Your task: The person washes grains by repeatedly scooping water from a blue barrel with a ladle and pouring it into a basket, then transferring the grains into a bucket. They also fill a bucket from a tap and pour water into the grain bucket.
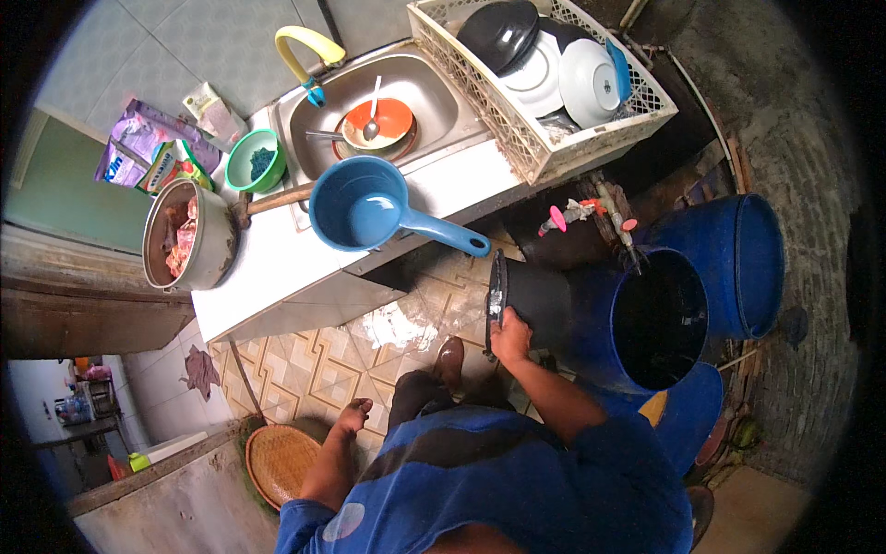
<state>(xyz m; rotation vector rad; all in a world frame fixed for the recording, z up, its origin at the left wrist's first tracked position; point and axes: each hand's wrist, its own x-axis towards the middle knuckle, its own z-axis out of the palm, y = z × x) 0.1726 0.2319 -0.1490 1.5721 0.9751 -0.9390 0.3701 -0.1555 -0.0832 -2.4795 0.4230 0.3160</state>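
Observation:
My right hand (511, 337) grips the rim of a black plastic bucket (536, 298), which is tilted with its mouth towards the left, beside a blue barrel (588, 318) that holds dark liquid. My left hand (354, 415) hangs over the tiled floor with nothing in it, its fingers partly curled. A blue plastic dipper (360, 201) rests on the front of the white counter, its handle jutting past the edge. Behind the dipper a steel sink (436, 86) holds an orange plate (394, 118) and a spoon, under a yellow faucet (304, 41).
A pot (214, 242) of raw meat, a green bowl (270, 176) with a scouring pad and detergent packets (149, 131) stand on the counter's left. Right of the sink is a dish crate (533, 149). The floor (394, 329) looks wet; a woven tray (277, 464) stands lower left.

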